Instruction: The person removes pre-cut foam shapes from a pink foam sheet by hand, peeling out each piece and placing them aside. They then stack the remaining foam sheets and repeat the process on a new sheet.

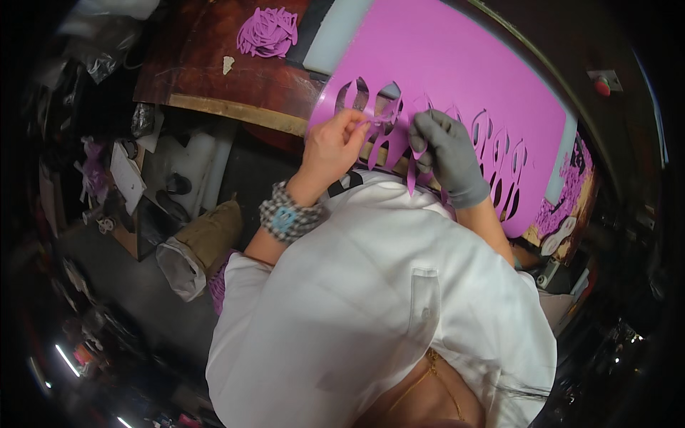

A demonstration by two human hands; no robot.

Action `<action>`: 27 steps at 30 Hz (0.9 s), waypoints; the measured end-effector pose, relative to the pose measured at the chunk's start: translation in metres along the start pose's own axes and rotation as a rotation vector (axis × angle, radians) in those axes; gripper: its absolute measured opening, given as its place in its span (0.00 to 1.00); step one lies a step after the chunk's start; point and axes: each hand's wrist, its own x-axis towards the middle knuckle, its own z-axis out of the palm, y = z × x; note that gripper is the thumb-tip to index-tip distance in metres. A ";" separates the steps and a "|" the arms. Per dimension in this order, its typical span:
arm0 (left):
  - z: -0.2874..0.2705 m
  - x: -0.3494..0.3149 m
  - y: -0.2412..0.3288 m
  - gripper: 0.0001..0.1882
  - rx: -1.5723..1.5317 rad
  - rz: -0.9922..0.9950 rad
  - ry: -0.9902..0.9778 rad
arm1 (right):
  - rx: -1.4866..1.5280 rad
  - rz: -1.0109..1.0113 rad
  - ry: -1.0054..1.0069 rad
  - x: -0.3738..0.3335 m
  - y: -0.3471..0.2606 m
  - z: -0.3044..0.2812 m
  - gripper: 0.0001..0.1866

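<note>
Purple strips [419, 148] are apparently pinched by left fingers [347, 120] and gloved right fingers [432, 128]; the sheet [442, 57] beneath could be torn by tugging.

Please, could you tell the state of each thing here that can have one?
Pink sheet: cut with openings, near edge drooping.
Left hand: bare, pinching a thin pink strip.
Right hand: gloved, curled around a pink piece.
Pink scraps: heaped on the wooden table.
White shirt: worn.
</note>
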 end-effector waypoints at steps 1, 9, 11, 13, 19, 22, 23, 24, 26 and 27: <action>-0.008 -0.004 0.004 0.07 -0.151 -0.170 -0.132 | -0.177 -0.027 0.082 0.007 0.005 -0.002 0.11; -0.026 -0.001 0.010 0.11 -0.906 -0.516 -0.112 | -0.464 -0.959 0.584 0.017 0.011 -0.006 0.05; -0.026 0.001 0.012 0.10 -0.892 -0.507 -0.142 | -0.466 -1.114 0.503 0.006 0.011 -0.003 0.07; -0.029 0.003 0.022 0.10 -0.891 -0.500 -0.142 | -0.907 -1.175 0.211 0.001 0.019 0.008 0.08; -0.056 0.009 0.062 0.11 -1.041 -0.513 -0.164 | -1.362 -0.859 0.178 0.035 0.046 0.029 0.09; -0.075 0.015 0.058 0.11 -1.255 -0.492 -0.155 | -1.343 -0.859 0.179 0.041 0.052 0.027 0.08; -0.080 0.017 0.057 0.11 -1.299 -0.536 -0.162 | -1.305 -0.925 0.191 0.040 0.054 0.026 0.08; -0.084 0.020 0.057 0.11 -1.374 -0.561 -0.147 | -1.324 -0.859 0.177 0.040 0.055 0.025 0.08; -0.093 0.024 0.066 0.11 -1.574 -0.441 -0.058 | -1.291 -0.922 0.168 0.041 0.057 0.022 0.09; -0.099 0.027 0.075 0.10 -1.675 -0.286 -0.050 | -1.345 -0.701 0.167 0.042 0.058 0.019 0.10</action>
